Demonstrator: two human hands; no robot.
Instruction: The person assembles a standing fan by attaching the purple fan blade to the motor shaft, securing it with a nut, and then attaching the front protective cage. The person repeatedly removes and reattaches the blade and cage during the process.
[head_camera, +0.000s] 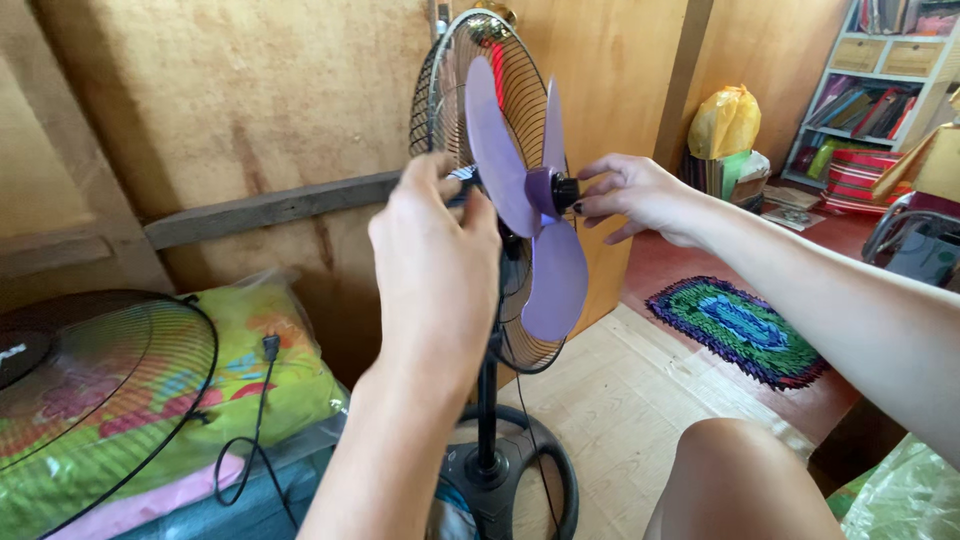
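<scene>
A standing fan rises in front of me with its front grille off. Its pale purple blade (555, 280) sits before the black rear grille (440, 90). My right hand (640, 195) pinches the small black cap (566, 192) at the blade's hub. My left hand (435, 270) is raised at the left of the fan head, its fingers at the motor housing behind the blade; what they touch is hidden by the hand. The fan's black pole (488, 410) goes down to a round base (525, 480).
The detached black front grille (150, 400) lies on colourful bedding (270, 380) at left, with a black power cord (250, 450) across it. A wooden wall stands behind. A green and blue rug (735, 325), a yellow bag (725, 120) and a bookshelf (880, 90) are at right. My knee (735, 480) shows at the bottom.
</scene>
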